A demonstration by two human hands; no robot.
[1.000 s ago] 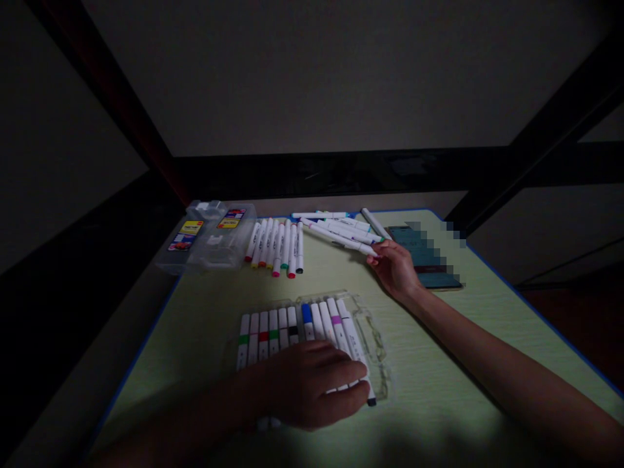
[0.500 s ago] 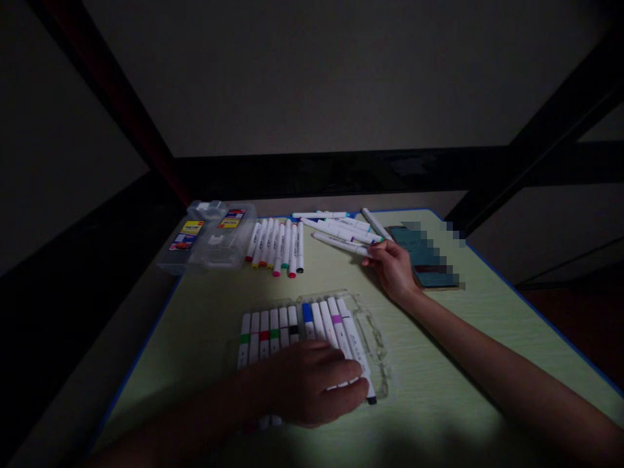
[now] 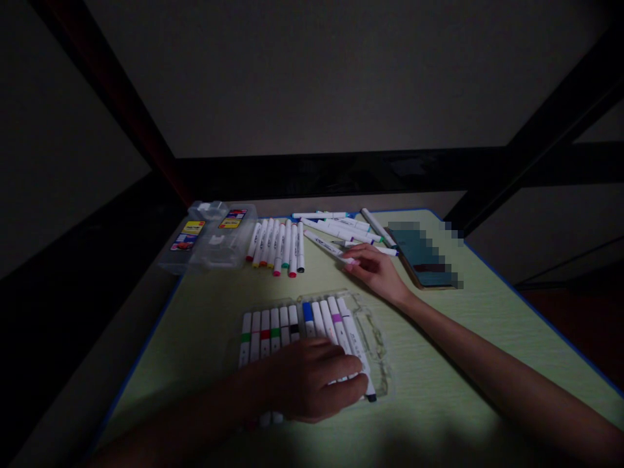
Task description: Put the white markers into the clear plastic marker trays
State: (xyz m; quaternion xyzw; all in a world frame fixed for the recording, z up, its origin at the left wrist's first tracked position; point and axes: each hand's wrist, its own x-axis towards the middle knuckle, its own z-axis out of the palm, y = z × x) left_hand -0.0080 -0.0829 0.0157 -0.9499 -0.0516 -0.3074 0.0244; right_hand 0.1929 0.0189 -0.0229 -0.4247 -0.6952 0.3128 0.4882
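My right hand (image 3: 374, 270) is beyond the tray, thumb and fingers pinching the near end of a white marker (image 3: 324, 246) with a pinkish tip. That marker slants away to the left, beside a loose pile of white markers (image 3: 341, 229). My left hand (image 3: 322, 380) lies curled over a clear plastic tray (image 3: 380, 351) filled with a row of markers (image 3: 266, 331) with coloured bands. Its fingertips press around the tilted black-ended marker (image 3: 355, 338) at the row's right side. The palm and wrist hide the lower parts of several markers.
Several capped markers (image 3: 277, 246) lie side by side behind the tray. A clear plastic case (image 3: 219, 240) with colourful labels stands at the table's back left. To the right lies a phone-like dark flat object (image 3: 422, 257), partly pixelated. Blue edging borders the pale green table (image 3: 468, 338).
My right hand has moved left and slightly toward me, and the marker in it slants more steeply. A blue-ended marker now shows behind that hand. The left hand has barely moved.
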